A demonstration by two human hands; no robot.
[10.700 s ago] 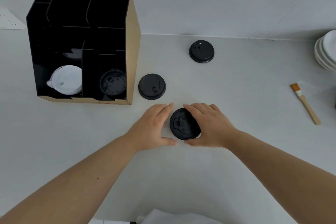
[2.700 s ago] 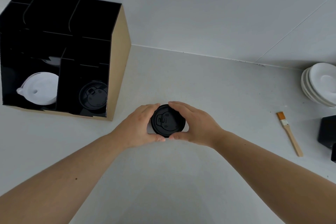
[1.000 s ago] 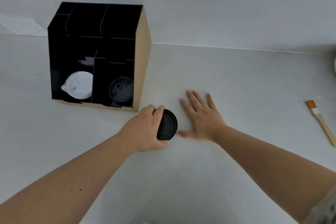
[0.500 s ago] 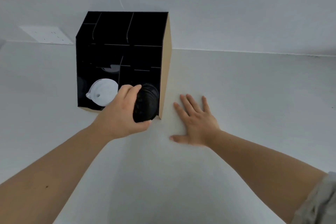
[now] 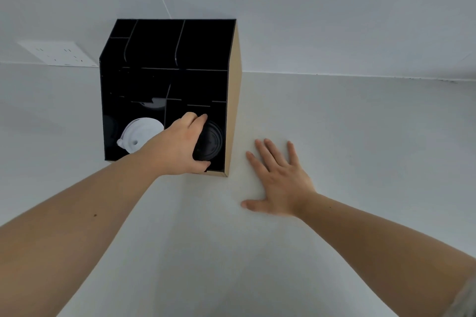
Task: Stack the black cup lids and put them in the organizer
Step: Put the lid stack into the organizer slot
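Note:
The black organizer (image 5: pixel 177 41) with a tan side panel stands on the white counter against the wall. My left hand (image 5: pixel 177 147) reaches into its lower right compartment and grips the stack of black cup lids (image 5: pixel 210 141), held on edge inside the opening. Whether other black lids sit behind the stack is hidden by my hand. My right hand (image 5: pixel 279 180) lies flat on the counter just right of the organizer, fingers spread, holding nothing.
White cup lids (image 5: pixel 141 134) fill the lower left compartment of the organizer. A white wall socket plate (image 5: pixel 58 53) sits to the left behind it. The upper compartments look dark and their contents cannot be made out.
My left hand has carried the stack of black lids from the counter up and into the lower right compartment. My right hand let go of the stack and rests flat on the counter.

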